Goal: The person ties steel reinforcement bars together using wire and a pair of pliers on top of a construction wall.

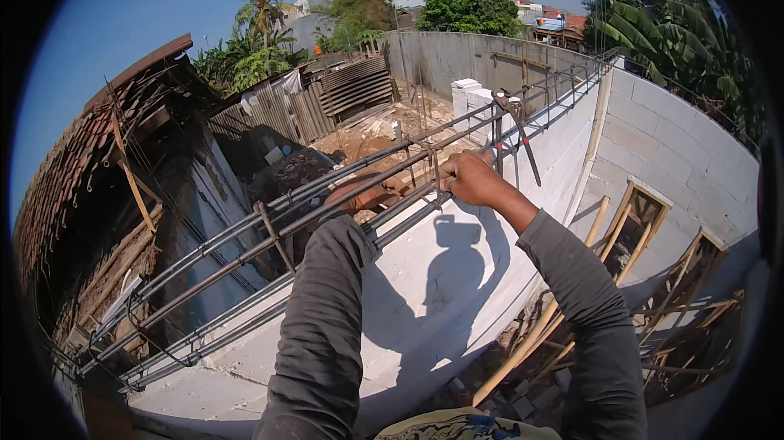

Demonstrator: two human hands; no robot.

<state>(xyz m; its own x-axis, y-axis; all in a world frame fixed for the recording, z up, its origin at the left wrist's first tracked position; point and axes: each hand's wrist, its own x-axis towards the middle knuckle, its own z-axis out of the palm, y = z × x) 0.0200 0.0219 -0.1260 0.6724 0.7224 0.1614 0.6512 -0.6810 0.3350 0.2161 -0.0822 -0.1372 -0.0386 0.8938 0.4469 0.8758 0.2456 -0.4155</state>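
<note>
Running along white wall [425, 334] | rebar cage [275, 236] | grey-brown bars [245, 257], thin stirrups [265, 218]

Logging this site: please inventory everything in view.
Long steel rebar cage: one, grey, centre
Metal pincers: one, dark, on cage
Block walls: two, white, centre and right
Rectangular stacked blocks: several, white, beyond cage
Concrete boundary wall: one, grey, background
Tiled roof: one, brown, left
Corrugated sheets: several, grey, beyond cage
Rectangular wooden frames: two, tan, right wall
Wooden poles: several, tan, lower right
Trees: several, green, background
Left hand: one, grey-sleeved, at cage
Right hand: one, grey-sleeved, at cage
</note>
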